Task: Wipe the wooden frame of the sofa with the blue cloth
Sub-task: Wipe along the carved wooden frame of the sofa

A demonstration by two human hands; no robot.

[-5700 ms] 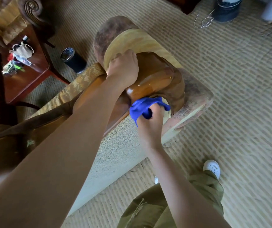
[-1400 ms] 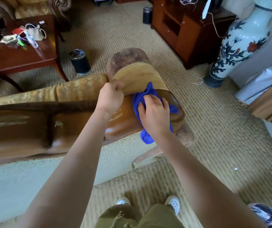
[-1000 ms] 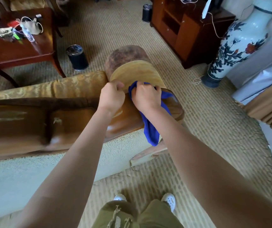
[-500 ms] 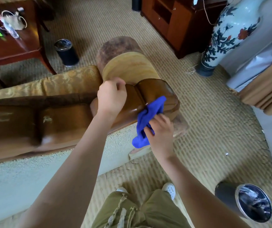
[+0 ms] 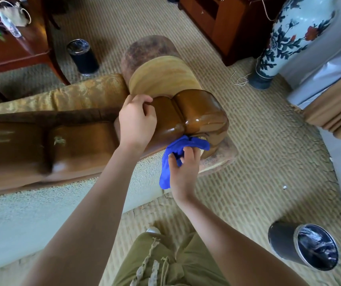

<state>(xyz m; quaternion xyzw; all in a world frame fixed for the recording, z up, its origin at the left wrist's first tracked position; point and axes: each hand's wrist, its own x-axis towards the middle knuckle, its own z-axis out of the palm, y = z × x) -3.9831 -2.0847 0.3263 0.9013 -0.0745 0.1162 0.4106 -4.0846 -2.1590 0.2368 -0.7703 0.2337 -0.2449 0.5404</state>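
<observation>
Blue cloth (image 5: 183, 150) is rubbing under the shiny wooden frame (image 5: 194, 116)'s end, bunched in the right hand (image 5: 183, 168). Left hand (image 5: 136, 122) is gripping the top. Next, probably rubbing farther along underneath.

Your left hand (image 5: 137, 121) rests on the sofa's wooden frame (image 5: 194, 114); your right hand (image 5: 184, 168) holds the cloth (image 5: 177, 150) against its underside. A bin (image 5: 307, 247) lies on the carpet (image 5: 268, 162) to your right, a vase (image 5: 295, 36) stands beyond, and a table (image 5: 15, 50) sits behind the sofa, left.
</observation>
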